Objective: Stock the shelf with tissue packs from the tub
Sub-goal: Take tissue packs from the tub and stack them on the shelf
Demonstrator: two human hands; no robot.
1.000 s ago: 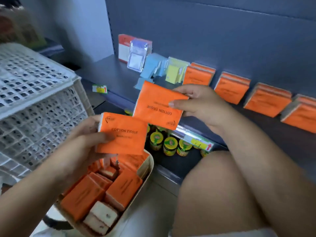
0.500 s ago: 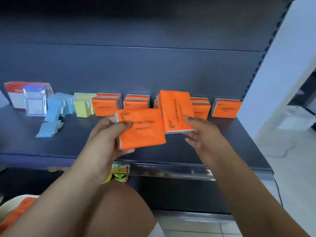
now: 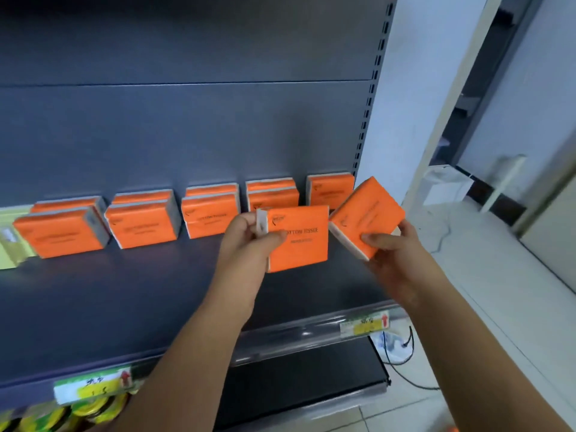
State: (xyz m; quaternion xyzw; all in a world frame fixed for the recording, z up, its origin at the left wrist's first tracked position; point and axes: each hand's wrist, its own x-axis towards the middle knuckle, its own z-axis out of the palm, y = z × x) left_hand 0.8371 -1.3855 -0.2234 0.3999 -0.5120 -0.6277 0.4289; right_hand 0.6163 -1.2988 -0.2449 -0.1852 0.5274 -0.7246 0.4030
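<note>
Left hand [image 3: 246, 247]: centre of the frame; thumb lay across the printed front of the left pack [image 3: 304, 244], fingers curled behind it, clamped. The pack faced the camera, upright, above the shelf [image 3: 124, 307].
Right hand [image 3: 392, 257]: right of centre; thumb pressed on the orange face of the right pack [image 3: 364, 210], fingers beneath, clamped. This pack was tilted, its far corner toward the right end of the back row.
Risk, back row: the shelved packs [image 3: 146, 224] leaned against the back panel. A held pack pushed in hard would likely tip or shunt a group.
Risk, right end: the right pack hung close to the shelf's open right end. Set down too far that way, it could drop to the floor.
Risk, grip: the wrap looked soft and slick, so a tilted pack held mostly by a thumb might slide out.
Held packs: 2, 1 per hand, near each other; contact could not be told.
Shelved groups: 5 along the back; the 4 toward the left showed 2 packs each, while the 5th at the right was partly hidden, so its count was unsure.
Yellow packs [image 3: 9, 241]: left edge, number unclear.
Price labels [image 3: 90, 389]: 2 on the front rail, lower left and lower right.
Jars [image 3: 78, 413]: lower left corner, too cropped to count.
Tub: not in view.
</note>
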